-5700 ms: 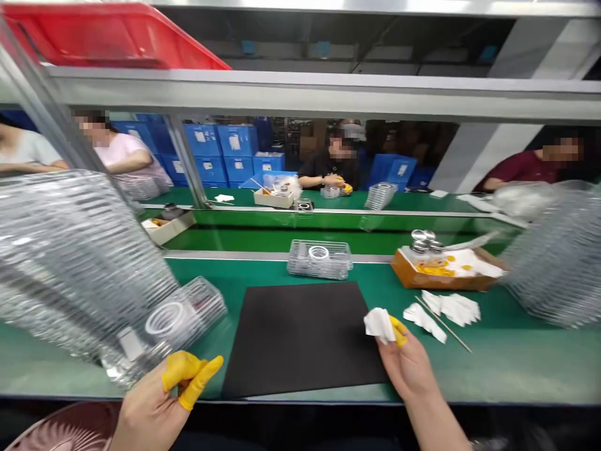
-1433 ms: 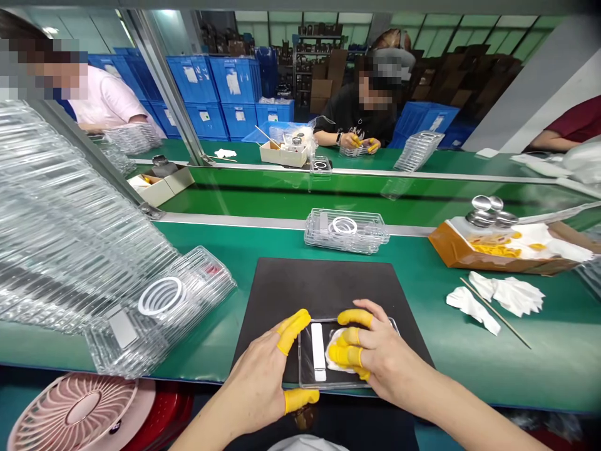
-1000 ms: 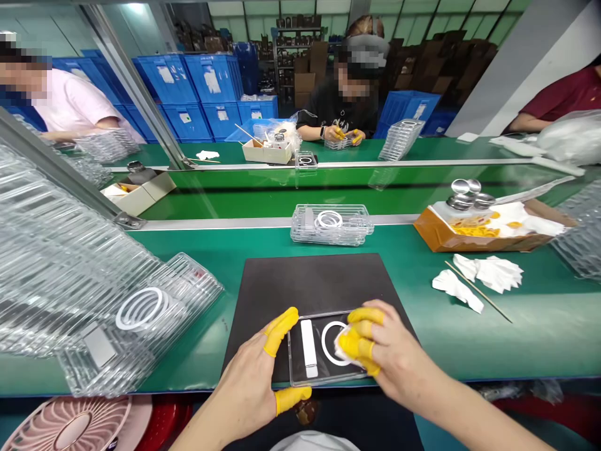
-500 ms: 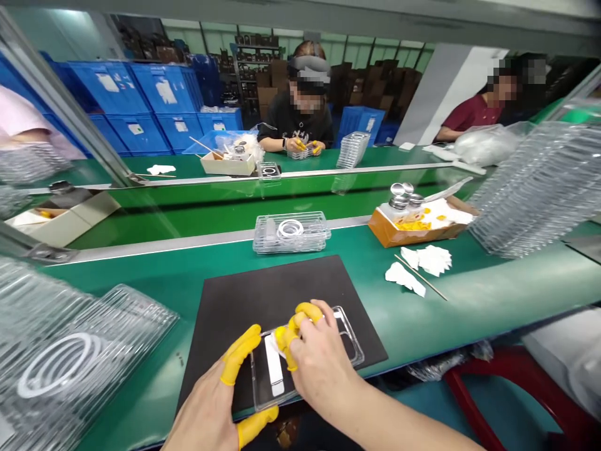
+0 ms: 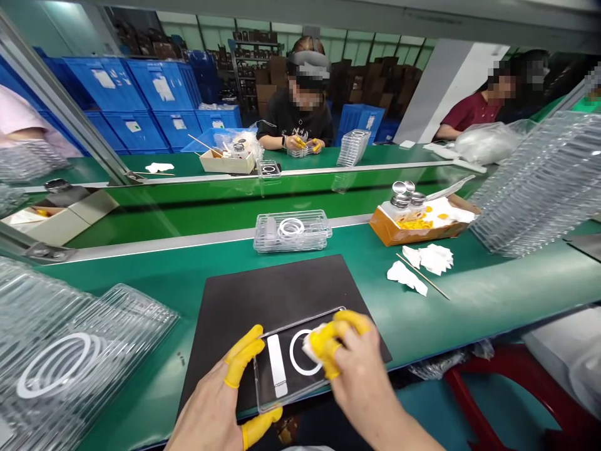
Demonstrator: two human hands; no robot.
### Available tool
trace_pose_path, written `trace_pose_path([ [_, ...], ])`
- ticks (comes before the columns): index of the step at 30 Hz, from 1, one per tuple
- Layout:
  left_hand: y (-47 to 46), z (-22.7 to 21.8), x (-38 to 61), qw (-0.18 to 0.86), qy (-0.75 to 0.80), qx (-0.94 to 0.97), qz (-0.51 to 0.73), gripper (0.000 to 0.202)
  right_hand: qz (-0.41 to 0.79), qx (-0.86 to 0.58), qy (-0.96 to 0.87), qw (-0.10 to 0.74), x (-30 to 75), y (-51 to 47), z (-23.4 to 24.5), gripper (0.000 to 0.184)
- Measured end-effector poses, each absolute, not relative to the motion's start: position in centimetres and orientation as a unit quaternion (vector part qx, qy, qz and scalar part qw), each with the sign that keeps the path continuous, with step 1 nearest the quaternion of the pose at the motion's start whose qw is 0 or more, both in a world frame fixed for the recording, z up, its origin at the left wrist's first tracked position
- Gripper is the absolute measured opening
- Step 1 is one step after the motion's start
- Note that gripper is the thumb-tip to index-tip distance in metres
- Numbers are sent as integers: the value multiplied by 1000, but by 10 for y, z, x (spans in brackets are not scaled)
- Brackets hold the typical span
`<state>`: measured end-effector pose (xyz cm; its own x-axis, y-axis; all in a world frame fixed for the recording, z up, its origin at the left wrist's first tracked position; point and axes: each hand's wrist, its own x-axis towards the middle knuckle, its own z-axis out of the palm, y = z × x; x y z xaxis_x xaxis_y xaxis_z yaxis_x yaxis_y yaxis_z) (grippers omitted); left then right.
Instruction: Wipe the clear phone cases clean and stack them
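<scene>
A clear phone case point(image 5: 300, 322) with a white ring point(image 5: 293, 357) and a white strip point(image 5: 277, 366) lies at the near edge of a black mat point(image 5: 272, 289). My left hand point(image 5: 225, 382), in yellow finger cots, grips its left end, thumb at the near side and fingers at the far corner. Over the case's right part, my right hand point(image 5: 354, 357) presses a bunched white wipe point(image 5: 312, 343) against the ring's right side. Its yellow-covered fingers are closed round the wipe and hide the case's right end.
Stacked clear cases stand at left point(image 5: 126, 313), behind the mat point(image 5: 292, 241) and at right point(image 5: 539, 188). An orange box point(image 5: 389, 232) holds metal-capped bottles and yellow finger cots. Crumpled tissues point(image 5: 434, 258) and a thin stick point(image 5: 425, 277) lie nearby. A co-worker point(image 5: 305, 106) sits opposite.
My right hand has moved right across the case with the wipe, uncovering the white ring and strip. My left hand keeps its hold on the left end.
</scene>
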<state>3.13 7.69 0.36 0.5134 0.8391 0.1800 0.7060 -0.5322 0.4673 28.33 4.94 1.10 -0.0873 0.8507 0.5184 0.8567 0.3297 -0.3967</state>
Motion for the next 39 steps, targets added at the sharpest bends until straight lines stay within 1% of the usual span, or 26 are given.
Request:
trace_pose_path([
  [3,77,5,32,171,455,856,175,80,29,-502,-790,351,286,61,17,19],
  [6,75,8,33,170,451,860,169,79,7,-504,-793,341,296,69,23,21],
  [10,75,13,34,164,440,865,178,84,38,-463,-823,328,298,71,23,24],
  [12,75,16,35,168,443,862,180,84,40,-448,-833,321,296,72,22,24],
  [17,74,18,35,173,445,861,176,82,42,-457,-820,343,293,70,21,25],
  [21,75,17,35,168,438,866,171,82,58,-435,-842,313,294,71,21,24],
  [25,75,19,36,175,442,862,178,77,-29,-486,-813,319,308,79,22,19],
  [28,74,19,36,180,444,860,175,76,-105,-568,-764,289,317,69,20,17],
  [30,74,18,36,173,444,861,177,74,-104,-583,-754,284,324,54,16,16],
  [32,74,17,36,161,449,862,173,75,-48,-582,-750,311,336,40,11,11],
  [34,74,15,35,153,450,864,166,79,5,-608,-702,371,350,31,7,10],
  [36,75,14,34,144,445,868,165,81,7,-645,-632,429,360,31,8,11],
  [37,75,14,33,141,441,871,167,80,-6,-653,-616,440,361,34,9,11],
  [39,76,13,33,136,434,872,181,78,-29,-642,-645,414,354,45,13,11],
])
